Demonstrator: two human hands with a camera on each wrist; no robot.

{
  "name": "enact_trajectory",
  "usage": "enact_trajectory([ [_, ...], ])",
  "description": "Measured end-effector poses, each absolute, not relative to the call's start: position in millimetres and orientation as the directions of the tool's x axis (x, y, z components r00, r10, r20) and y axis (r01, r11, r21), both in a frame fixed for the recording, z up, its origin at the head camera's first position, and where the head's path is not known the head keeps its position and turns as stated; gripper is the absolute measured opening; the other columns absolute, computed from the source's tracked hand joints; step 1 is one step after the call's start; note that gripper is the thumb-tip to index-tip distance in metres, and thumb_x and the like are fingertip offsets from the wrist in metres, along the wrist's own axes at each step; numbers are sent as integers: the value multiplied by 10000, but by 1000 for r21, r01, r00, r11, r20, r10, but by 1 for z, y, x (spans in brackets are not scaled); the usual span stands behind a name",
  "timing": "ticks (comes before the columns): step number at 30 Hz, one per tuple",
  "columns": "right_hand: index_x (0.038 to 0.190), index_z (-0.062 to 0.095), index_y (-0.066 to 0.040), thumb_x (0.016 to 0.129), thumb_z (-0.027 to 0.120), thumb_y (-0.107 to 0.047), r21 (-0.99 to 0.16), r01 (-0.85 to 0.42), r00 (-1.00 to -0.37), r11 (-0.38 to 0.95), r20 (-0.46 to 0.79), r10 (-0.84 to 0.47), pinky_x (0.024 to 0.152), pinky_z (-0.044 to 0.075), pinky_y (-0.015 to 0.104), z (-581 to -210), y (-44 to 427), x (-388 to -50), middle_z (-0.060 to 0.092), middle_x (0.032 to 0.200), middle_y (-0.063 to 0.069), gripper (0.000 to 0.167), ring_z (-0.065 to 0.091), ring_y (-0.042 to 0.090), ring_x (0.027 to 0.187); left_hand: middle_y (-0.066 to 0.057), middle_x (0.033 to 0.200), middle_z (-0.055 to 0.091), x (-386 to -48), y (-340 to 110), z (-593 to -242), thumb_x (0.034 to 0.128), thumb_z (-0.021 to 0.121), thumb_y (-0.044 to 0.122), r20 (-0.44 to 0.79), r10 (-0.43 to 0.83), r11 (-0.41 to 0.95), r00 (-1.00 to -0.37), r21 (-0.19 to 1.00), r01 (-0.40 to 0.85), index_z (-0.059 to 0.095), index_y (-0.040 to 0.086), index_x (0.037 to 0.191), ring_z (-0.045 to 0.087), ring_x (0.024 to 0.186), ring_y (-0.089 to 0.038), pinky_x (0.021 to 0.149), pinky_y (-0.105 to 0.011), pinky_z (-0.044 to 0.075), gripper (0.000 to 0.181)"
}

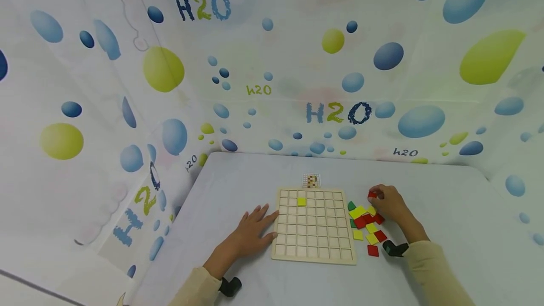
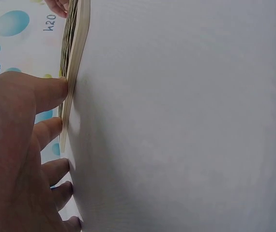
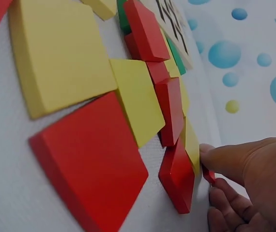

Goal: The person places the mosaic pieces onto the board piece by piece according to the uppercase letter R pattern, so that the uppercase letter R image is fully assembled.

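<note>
A wooden grid board [image 1: 314, 225] lies flat on the white table, one yellow tile [image 1: 301, 201] in its top row area. My left hand [image 1: 250, 234] has its fingers spread, thumb and index finger touching the board's left edge; the left wrist view shows this hand [image 2: 12, 125] against the board's side [image 2: 80, 43]. At the far end of the tile pile, my right hand [image 1: 388, 203] pinches a red tile [image 1: 372, 194]. In the right wrist view the hand [image 3: 259, 179] hides most of that red tile [image 3: 208, 175]. Red, yellow and green tiles [image 1: 360, 221] lie right of the board.
A small card with a coloured grid pattern [image 1: 311, 181] lies just beyond the board's far edge. Single tiles, one of them red [image 1: 373, 250], lie nearer the front of the pile. Behind the table hangs a printed curtain [image 1: 289, 60].
</note>
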State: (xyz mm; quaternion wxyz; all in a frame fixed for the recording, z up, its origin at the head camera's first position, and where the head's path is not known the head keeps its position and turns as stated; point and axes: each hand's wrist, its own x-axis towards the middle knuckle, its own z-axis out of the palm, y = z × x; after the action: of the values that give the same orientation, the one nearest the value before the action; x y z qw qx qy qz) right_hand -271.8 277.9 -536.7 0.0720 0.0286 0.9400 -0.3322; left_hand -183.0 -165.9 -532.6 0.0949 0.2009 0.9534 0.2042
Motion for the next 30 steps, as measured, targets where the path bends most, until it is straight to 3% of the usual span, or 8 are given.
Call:
enact_trajectory([
  [16,1376,562,74,1049,656,-156,-638,78,-994,766,-108,11,1047,521,584,-541,269,-279,541,1266,301,411,535,415,1111,-157,1727,289,-184,-165,-535,1072,577,459,-96,421,842,-902,412,348,419,237,1636,234,1605,-416,1253,-683,190,627],
  [24,1388,575,51,1057,662,-205,-633,43,-995,773,-96,-22,1058,512,578,-540,245,-288,558,1278,283,427,549,397,1114,-144,1732,284,-183,-164,-533,1067,578,471,-106,412,846,-905,414,337,414,250,1638,220,1613,-397,1261,-673,182,635],
  [30,1366,607,41,1051,672,-221,-671,-27,-994,741,-57,-89,984,557,528,-535,213,-289,566,1263,254,415,586,356,1088,-137,1734,282,-183,-163,-533,1069,560,494,-108,411,851,-905,402,338,408,261,1642,216,1616,-391,1262,-669,184,637],
])
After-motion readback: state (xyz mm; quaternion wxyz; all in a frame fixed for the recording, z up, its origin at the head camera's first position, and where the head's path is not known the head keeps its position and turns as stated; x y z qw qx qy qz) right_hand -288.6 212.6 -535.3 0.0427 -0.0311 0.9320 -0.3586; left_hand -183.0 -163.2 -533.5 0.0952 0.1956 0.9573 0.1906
